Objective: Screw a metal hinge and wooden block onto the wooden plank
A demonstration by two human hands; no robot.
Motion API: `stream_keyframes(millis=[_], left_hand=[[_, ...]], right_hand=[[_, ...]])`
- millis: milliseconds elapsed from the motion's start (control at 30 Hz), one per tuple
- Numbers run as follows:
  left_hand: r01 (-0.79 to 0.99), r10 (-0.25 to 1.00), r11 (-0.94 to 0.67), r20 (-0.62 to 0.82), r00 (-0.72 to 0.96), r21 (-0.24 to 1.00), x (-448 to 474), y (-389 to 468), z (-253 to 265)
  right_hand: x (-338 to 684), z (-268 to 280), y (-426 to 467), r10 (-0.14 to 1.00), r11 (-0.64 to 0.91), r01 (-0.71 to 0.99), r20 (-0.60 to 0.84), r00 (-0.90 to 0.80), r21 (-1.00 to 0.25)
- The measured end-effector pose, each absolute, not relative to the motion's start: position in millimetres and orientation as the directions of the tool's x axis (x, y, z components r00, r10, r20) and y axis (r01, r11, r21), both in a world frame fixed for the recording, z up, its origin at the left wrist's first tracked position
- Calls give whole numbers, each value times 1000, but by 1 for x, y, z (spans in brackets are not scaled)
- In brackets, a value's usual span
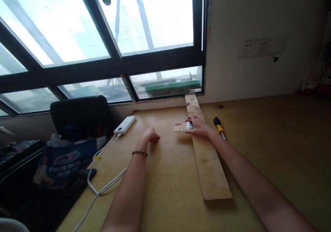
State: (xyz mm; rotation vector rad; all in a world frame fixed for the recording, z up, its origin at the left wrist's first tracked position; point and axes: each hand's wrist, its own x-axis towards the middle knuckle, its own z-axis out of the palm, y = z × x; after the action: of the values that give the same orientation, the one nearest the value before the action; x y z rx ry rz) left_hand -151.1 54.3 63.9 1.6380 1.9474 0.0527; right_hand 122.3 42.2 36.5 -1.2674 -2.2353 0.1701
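My right hand [198, 125] is closed around a silver metal hinge [189, 125] with screw holes, at a small rough-edged piece of wood [179, 127]. Hinge and hand lie over a long, narrow wooden board [210, 170] that runs from the window wall toward me. Part of the hinge is hidden by the fingers. Left of the board, my left hand [150, 134] is held low over the table with its fingers curled together. Whatever may be between those fingertips is too small to make out. A black and yellow screwdriver [218, 124] lies right of the board.
The wooden table [168, 190] carries a white power bank [125, 125] with a white cable [110, 183] at its left side. A black chair [80, 113] and a blue bag [69, 161] stand beyond the left edge. Wall sockets [256, 48] are at the right.
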Motion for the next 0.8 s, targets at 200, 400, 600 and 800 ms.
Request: stream_keyframes(millis=[200, 400, 600, 800], left_hand=[[812, 906, 355, -384, -177, 463, -161, 60, 62], [604, 928, 71, 169, -331, 794, -144, 76, 60], [-450, 909, 241, -362, -205, 860, -60, 59, 30], [-701, 919, 354, -370, 137, 619, -30, 40, 13]], right_hand=[[123, 36, 43, 827, 542, 751, 401, -395, -377], [122, 37, 43, 827, 542, 748, 402, -393, -384], [122, 38, 43, 826, 542, 747, 407, -390, -385], [122, 38, 44, 823, 548, 743, 409, -395, -385]])
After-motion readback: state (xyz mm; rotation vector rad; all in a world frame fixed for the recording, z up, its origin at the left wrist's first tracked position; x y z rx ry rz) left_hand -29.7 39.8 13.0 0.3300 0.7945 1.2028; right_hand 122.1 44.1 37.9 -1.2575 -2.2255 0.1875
